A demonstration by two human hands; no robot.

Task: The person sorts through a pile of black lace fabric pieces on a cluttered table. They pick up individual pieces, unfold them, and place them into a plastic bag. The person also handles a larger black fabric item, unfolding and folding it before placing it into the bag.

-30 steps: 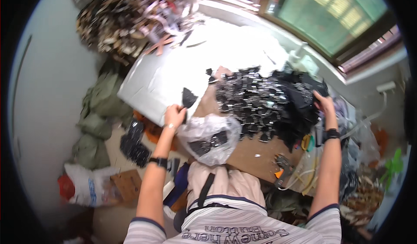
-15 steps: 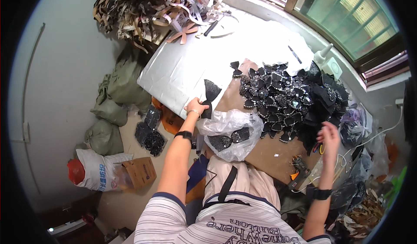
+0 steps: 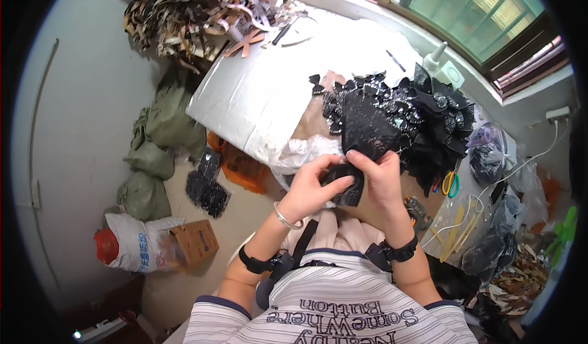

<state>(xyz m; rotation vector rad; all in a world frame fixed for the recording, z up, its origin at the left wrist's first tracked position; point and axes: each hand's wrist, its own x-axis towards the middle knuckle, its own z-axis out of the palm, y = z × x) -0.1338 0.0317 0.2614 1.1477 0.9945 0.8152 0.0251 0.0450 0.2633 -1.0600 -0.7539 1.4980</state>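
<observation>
Both my hands are close together over the front edge of the table, working on a black lace bow. Its wide lacy end fans out away from me, and a darker part folds down between my fingers. My left hand is closed on its near side, thumb and forefinger around the gathered fabric. Thumb against fingers, my right hand pinches it at the narrow middle. Just behind my left hand lies a crumpled clear plastic bag, partly covered. A pile of black bows with sparkling trim spreads beyond the held one.
Scissors with coloured handles, a glue gun and a white cord lie to the right. A white bottle stands by the window. Fabric strips heap at the far left; green sacks line the left wall.
My left hand has moved right and nearer, away from the bow with the sparkly end. My right hand has come in from the right, and both now hold a lace bow.
</observation>
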